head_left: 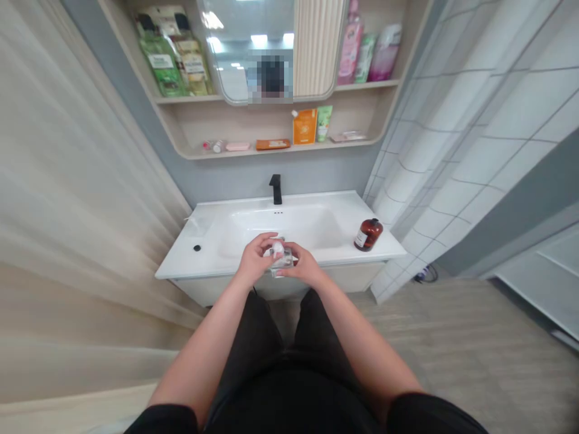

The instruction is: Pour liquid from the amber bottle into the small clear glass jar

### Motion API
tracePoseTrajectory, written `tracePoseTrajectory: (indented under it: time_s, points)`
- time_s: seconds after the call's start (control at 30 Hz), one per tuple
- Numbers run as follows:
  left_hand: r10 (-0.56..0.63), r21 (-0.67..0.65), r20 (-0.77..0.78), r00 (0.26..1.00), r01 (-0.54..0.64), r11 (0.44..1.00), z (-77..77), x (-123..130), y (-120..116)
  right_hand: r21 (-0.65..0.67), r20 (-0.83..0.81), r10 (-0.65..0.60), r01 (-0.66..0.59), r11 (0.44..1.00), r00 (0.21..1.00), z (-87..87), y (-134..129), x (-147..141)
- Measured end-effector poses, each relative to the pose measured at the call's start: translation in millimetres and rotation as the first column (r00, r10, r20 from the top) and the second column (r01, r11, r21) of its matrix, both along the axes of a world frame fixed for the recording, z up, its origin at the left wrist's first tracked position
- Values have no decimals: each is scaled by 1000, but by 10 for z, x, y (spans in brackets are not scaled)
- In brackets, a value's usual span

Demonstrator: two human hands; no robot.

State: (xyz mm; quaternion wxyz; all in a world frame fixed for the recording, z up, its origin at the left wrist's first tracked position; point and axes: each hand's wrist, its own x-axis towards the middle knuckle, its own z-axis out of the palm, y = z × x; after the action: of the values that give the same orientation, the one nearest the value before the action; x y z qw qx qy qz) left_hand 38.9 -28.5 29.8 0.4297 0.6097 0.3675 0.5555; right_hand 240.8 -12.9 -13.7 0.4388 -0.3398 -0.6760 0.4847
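Observation:
Just over the front edge of the sink, both my hands meet around a small clear container [284,261] that looks like glass or plastic. My right hand [304,265] grips it from the right side, fingers curled round it. From the left, my left hand [257,258] closes its fingers on a small white piece [277,248] at the container's top; whether this is a cloth, a tissue or a cap I cannot make out. The fingers hide part of the container.
Ahead is the white sink [316,232] with a black faucet [276,189]. A brown bottle [369,235] stands on the right counter, a small black disc [196,248] lies on the left. Above hangs a shelf [190,150] with toiletries; a curtain [90,181] is at left.

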Motion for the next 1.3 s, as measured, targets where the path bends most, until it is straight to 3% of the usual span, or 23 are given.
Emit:
tracePoseTrajectory:
  time_s: [0.27, 0.37, 0.67, 0.9, 1.0, 1.13, 1.2, 1.3]
  points:
    - [88, 132, -134, 987, -70, 989, 261, -67, -64, -21, 6, -52, 52, 998, 999, -87, 20, 9]
    - [107, 112, -99, 989, -96, 989, 293, -87, -30, -37, -4, -48, 48, 998, 999, -66, 9, 4]
    - [212, 92, 17, 977, -213, 973, 298, -140, -1, -77, -6, -16, 16, 997, 1000, -15, 14, -25]
    - [173, 73, 21, 985, -174, 982, 241, -271, -37, -59, 13, -21, 22, 998, 1000, -120, 76, -72]
    - [208, 75, 126, 970, -218, 973, 157, -352, -29, -21, 26, -22, 23, 1000, 999, -162, 138, -105]
    - [414, -69, 303, 858, -413, 908, -80, -732, 12, -6, 28, -67, 67, 998, 997, -200, 257, -138]
    - [529, -155, 308, 791, -507, 848, -242, -1115, 19, -23, 25, -96, 96, 995, 995, -222, 326, -133]
    - [710, -166, 180, 681, -690, 704, -499, -1869, -2, -47, 20, -138, 139, 989, 990, -257, 436, -99]
